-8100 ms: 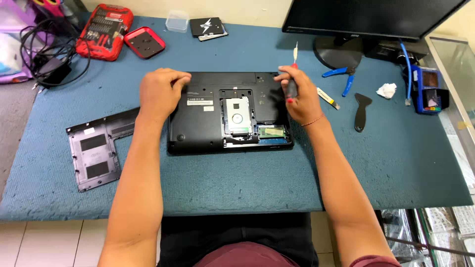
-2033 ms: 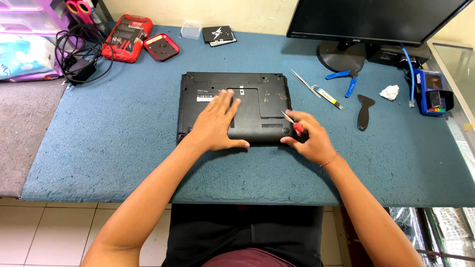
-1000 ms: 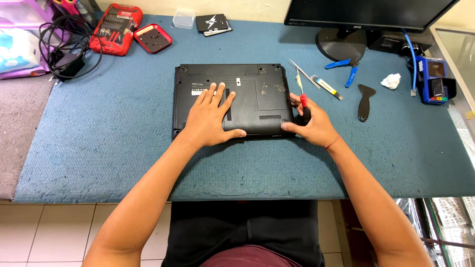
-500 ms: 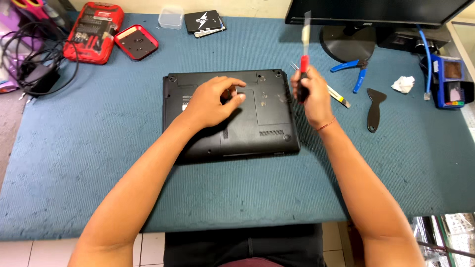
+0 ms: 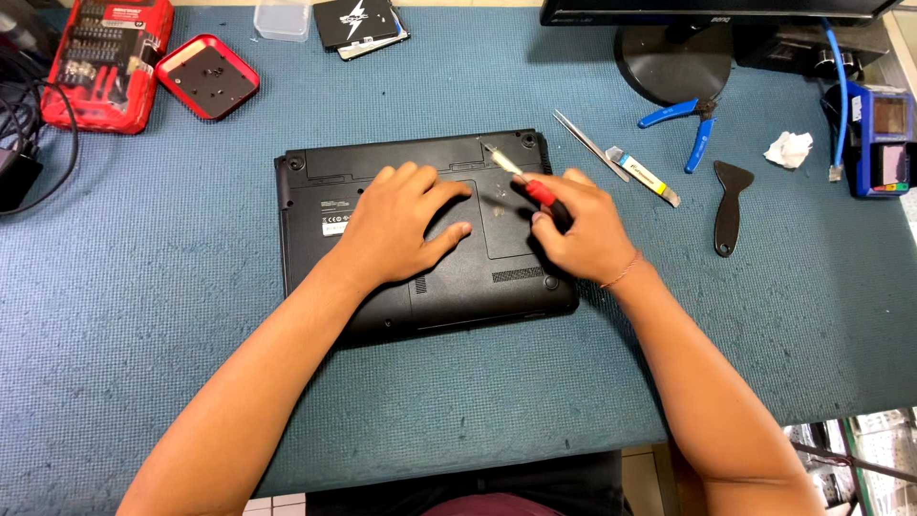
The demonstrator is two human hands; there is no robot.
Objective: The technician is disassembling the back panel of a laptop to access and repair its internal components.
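A black laptop (image 5: 325, 258) lies upside down in the middle of the blue mat, its bottom cover in place. My left hand (image 5: 401, 225) rests flat on the cover with fingers spread. My right hand (image 5: 581, 234) grips a red-handled screwdriver (image 5: 531, 186). Its metal tip points to the far edge of the laptop's underside, near the top right corner.
Tweezers (image 5: 587, 145), a small utility knife (image 5: 648, 177), blue pliers (image 5: 686, 124) and a black pry tool (image 5: 730, 205) lie right of the laptop. A monitor base (image 5: 669, 62) stands behind them. A red bit case (image 5: 100, 62), red tray (image 5: 207, 76) and cables (image 5: 19, 124) sit far left.
The screwdriver was held upright in the air half a second ago; now it has come down with its tip at the laptop's far edge. My left hand stays on the cover.
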